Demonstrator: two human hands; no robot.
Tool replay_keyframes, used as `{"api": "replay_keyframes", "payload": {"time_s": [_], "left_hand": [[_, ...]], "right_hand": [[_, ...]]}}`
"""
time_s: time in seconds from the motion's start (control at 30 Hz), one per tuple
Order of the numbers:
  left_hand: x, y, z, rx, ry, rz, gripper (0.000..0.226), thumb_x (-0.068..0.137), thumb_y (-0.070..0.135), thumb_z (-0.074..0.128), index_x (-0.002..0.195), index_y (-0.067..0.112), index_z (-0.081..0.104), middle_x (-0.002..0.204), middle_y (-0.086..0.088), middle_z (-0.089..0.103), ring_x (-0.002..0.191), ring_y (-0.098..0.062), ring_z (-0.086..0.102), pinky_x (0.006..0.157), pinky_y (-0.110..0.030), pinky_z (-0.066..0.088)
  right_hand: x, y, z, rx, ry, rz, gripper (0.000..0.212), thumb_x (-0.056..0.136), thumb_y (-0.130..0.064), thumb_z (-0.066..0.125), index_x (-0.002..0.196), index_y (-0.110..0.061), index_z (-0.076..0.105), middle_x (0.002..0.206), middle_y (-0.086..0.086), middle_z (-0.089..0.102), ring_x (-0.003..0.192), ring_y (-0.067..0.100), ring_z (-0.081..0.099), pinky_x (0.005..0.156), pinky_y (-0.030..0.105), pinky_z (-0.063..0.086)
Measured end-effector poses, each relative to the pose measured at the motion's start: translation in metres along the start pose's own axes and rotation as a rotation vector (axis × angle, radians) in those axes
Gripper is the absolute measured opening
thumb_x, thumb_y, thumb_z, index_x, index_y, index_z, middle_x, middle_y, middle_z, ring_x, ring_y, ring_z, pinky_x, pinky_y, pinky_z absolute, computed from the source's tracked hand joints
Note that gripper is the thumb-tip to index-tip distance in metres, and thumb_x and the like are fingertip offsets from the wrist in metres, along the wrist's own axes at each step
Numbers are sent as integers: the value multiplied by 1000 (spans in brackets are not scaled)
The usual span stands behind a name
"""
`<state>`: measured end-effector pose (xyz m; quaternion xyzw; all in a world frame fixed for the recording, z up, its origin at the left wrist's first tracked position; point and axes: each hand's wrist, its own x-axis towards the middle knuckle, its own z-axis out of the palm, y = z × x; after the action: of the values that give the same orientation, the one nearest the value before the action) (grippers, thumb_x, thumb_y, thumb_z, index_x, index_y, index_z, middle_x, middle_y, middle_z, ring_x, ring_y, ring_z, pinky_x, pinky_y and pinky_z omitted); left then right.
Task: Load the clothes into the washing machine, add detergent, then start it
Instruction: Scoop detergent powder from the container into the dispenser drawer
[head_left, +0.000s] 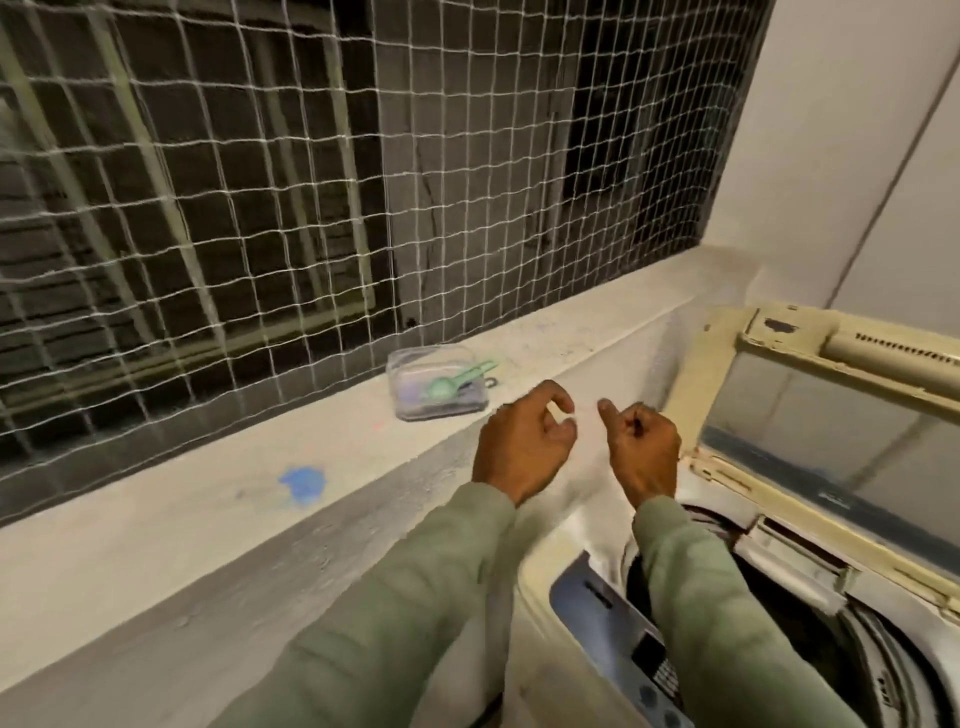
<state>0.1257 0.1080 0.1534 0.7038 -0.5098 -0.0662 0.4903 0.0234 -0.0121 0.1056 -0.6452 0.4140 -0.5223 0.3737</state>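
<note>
The washing machine (537, 587) stood at the lower right with its lid (831, 431) raised and leaning back, so the tub (789, 639) was open to the top. The inside was dark and partly hidden behind the right sleeve (727, 623), so whether the clothes were in there could not be told. No loose clothes showed on the ledge (156, 561) or in either hand.

The detergent step looked like the one in hand. A clear plastic box (457, 410) with a green scoop (447, 387) lying in it sat on the ledge, close against the net (260, 208) over the window. It was untouched, just beyond the hands.

Both hands were up over the edge of the ledge, near each other but apart. The left hand (522, 441) was nearest the box. Its fingers were loosely bent, the thumb and forefinger did not meet, and it held nothing. The right hand (644, 447) was curled in tighter, with one digit sticking out toward the left hand, and it also held nothing.

Going by this, loading was probably finished or nearly so, though that was only a guess. What was left was to scoop out the detergent, tip it into the machine, lower the lid and press start on the blue control panel (613, 623). That panel lay at the near edge, under the arms.
</note>
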Motion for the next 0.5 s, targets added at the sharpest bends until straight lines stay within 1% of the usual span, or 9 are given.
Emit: {"api": "replay_keyframes", "payload": {"time_s": [0.07, 0.13, 0.23, 0.3, 0.37, 0.43, 0.5], "left_hand": [[-5, -3, -27, 26, 108, 0, 9, 83, 26, 63, 88, 28, 56, 57, 4, 53, 60, -15, 54, 63, -32, 49], [-6, -10, -52, 33, 211, 11, 7, 84, 22, 63, 87, 24, 57, 54, 4, 50, 58, -16, 51, 62, -33, 49], [-2, -22, -86, 91, 345, -12, 5, 86, 21, 61, 87, 25, 57, 59, 7, 53, 61, -17, 54, 62, -33, 51], [4, -32, -104, 125, 429, -42, 5, 85, 22, 56, 88, 26, 56, 66, 6, 58, 67, -22, 59, 63, -37, 54], [10, -44, -116, 177, 438, -117, 7, 83, 22, 54, 88, 27, 54, 72, 5, 61, 72, -26, 60, 67, -41, 55], [17, -56, -125, 212, 391, -228, 8, 84, 21, 55, 89, 26, 53, 80, 4, 63, 79, -28, 62, 74, -43, 56], [21, -63, -130, 255, 335, -350, 9, 86, 27, 59, 91, 26, 51, 89, 2, 63, 87, -30, 61, 82, -44, 54]], "right_hand": [[-5, -13, 14, 25, -42, -13, 44, 85, -36, 69, 58, -14, 42, 54, 1, 40, 53, 18, 38, 58, 38, 43], [-6, -26, 29, 43, -101, -29, 44, 80, -46, 68, 59, -20, 40, 55, -3, 40, 54, 20, 40, 58, 45, 48], [-6, -47, 47, 56, -229, -27, 38, 73, -60, 68, 69, -27, 49, 66, -6, 51, 63, 26, 54, 64, 49, 54], [-4, -63, 57, 44, -328, -12, 40, 67, -67, 68, 81, -33, 52, 82, -2, 57, 75, 32, 62, 64, 44, 56], [0, -74, 68, 31, -441, 46, 49, 68, -65, 71, 99, -34, 51, 101, 5, 56, 81, 34, 62, 52, 33, 51], [4, -81, 78, 20, -544, 113, 58, 74, -58, 72, 117, -29, 46, 113, 9, 51, 76, 29, 60, 45, 26, 47], [5, -86, 85, 18, -605, 154, 63, 77, -53, 72, 125, -25, 43, 114, 11, 52, 65, 23, 60, 44, 25, 48]]}}
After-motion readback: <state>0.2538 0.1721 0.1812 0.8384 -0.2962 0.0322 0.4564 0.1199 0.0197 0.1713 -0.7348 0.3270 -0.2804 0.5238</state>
